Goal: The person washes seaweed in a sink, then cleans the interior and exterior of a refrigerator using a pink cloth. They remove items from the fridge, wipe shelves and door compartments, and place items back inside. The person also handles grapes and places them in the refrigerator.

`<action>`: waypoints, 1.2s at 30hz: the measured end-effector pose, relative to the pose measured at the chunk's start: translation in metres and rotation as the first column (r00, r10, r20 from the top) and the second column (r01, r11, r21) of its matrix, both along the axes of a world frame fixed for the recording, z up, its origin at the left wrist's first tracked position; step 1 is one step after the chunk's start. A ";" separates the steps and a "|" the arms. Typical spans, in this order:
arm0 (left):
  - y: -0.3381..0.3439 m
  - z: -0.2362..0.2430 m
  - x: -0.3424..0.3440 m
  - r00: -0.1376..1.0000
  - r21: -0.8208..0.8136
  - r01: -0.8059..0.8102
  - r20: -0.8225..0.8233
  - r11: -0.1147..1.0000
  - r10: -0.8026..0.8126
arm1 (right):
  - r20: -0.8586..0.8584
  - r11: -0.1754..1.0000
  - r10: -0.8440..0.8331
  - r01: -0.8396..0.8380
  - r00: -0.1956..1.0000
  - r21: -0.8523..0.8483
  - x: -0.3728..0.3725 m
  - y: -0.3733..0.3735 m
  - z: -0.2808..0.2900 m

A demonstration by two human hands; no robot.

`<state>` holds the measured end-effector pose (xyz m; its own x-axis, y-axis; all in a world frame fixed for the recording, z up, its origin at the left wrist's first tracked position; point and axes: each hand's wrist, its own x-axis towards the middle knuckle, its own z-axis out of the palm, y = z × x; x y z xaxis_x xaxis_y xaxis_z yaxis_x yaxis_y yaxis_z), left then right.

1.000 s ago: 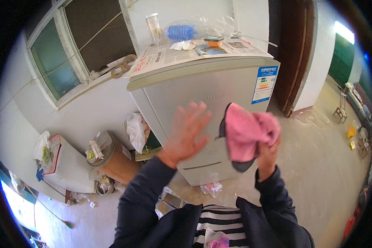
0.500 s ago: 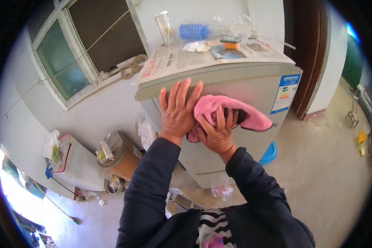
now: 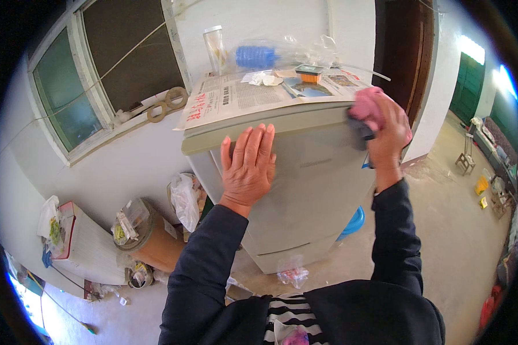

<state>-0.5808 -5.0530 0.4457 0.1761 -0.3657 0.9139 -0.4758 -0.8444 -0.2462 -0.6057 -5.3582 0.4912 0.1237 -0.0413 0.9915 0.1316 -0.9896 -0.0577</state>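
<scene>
A pale grey refrigerator stands in front of me. My left hand lies open against the upper left of its door, fingertips at the trim below the top edge. My right hand grips a pink, dark-backed cloth at the door's upper right corner, over the energy label. On the fridge top are a newspaper sheet, a tall clear cup, a blue item in plastic wrap and a small orange container.
A window with tape rolls on its sill is at left, above a white box, a brown drum and bags. A doorway is right; a blue basin sits behind the fridge, a stool farther right.
My right hand has carried the cloth from the door's middle up to its top right corner. My left hand, raised one second ago, has come to rest on the door.
</scene>
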 end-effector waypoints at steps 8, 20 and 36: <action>-0.001 -0.003 0.002 0.988 -0.091 0.127 -0.077 0.988 -0.134 | 0.036 0.946 0.311 -0.305 0.950 -0.112 0.002 0.137 -0.072; -0.011 -0.006 0.000 0.991 -0.018 -0.099 0.090 0.995 0.101 | 0.257 0.909 0.195 -0.273 0.947 0.315 0.034 -0.029 -0.126; 0.047 0.044 -0.003 0.996 0.308 0.094 -0.029 0.947 -0.090 | -0.352 0.717 0.463 -0.577 0.814 -0.392 0.006 0.129 -0.228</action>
<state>-0.5842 -5.0061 0.4901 0.1405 -0.6445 0.7516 -0.5532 -0.6807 -0.4803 -0.5994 -5.2296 0.2636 0.1950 0.5449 0.8155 0.6738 -0.6786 0.2923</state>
